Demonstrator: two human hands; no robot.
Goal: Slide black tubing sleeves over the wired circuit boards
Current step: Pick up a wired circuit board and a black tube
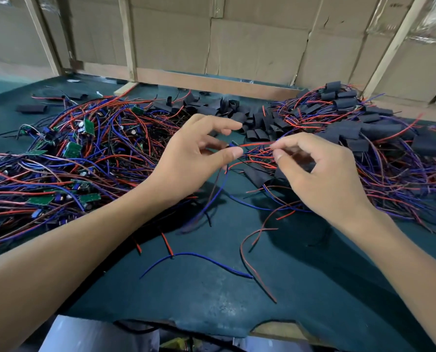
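My left hand (pixel 196 158) pinches a small wired circuit board (pixel 233 146) between thumb and fingers; its blue wires (pixel 212 196) hang down to the table. My right hand (pixel 321 171) pinches the red wire (pixel 256 144) that runs from that board. A black tubing sleeve (pixel 259 177) lies on the mat just below both hands. Bare green circuit boards with red and blue wires lie in a heap (pixel 72 158) on the left. Loose black sleeves (pixel 250 120) are piled behind my hands. Sleeved boards lie in a heap (pixel 379 133) on the right.
Dark green mat (pixel 212 295) covers the table, with stray red and blue wire pieces (pixel 199 257) near the front. A cardboard wall with wooden posts (pixel 257 54) closes off the back. The mat's front edge (pixel 212 329) is torn.
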